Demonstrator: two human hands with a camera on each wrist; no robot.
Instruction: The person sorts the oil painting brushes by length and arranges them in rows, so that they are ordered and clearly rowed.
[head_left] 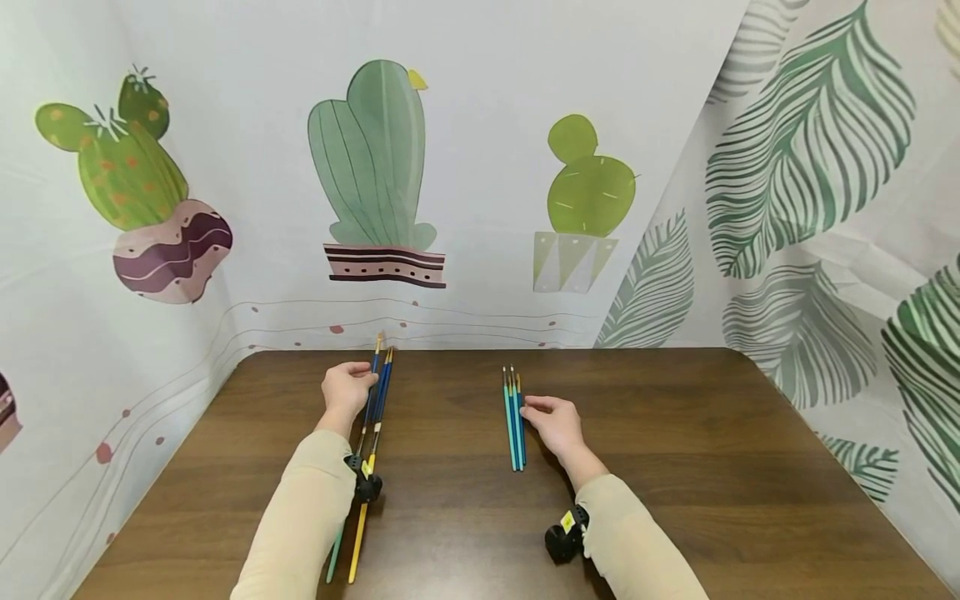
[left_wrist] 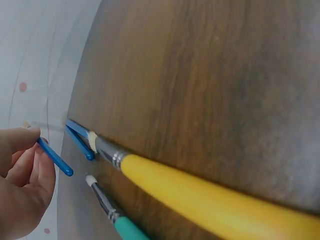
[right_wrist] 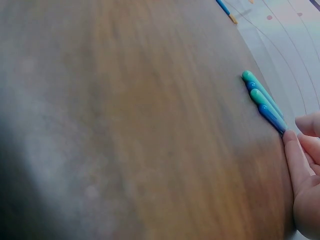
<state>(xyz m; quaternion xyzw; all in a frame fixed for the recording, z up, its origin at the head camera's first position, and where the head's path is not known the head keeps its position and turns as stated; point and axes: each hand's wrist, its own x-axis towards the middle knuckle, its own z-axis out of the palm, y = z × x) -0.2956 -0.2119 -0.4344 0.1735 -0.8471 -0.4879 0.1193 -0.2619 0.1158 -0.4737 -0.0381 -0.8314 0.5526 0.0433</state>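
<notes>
My left hand [head_left: 349, 388] pinches a thin blue paintbrush [left_wrist: 56, 158] between thumb and fingers, its bristle tip toward the wall. Two more blue paintbrushes [head_left: 384, 385] lie beside that hand, in a narrow V in the left wrist view. Nearer me, a thick yellow-handled paintbrush [head_left: 361, 533] and a green-handled one [head_left: 335, 556] lie partly under my left wrist. My right hand [head_left: 557, 423] rests on the table, fingertips right at the outermost blue brush [right_wrist: 270, 118] of a side-by-side group. Turquoise brushes [head_left: 511, 429] make up the rest of that group along with another blue one.
The brown wooden table [head_left: 450, 517] ends at a back edge against a white cloth [head_left: 487, 167] printed with cacti. A leaf-patterned cloth [head_left: 810, 150] hangs at the right. Black wrist cameras [head_left: 564, 537] sit on both sleeves.
</notes>
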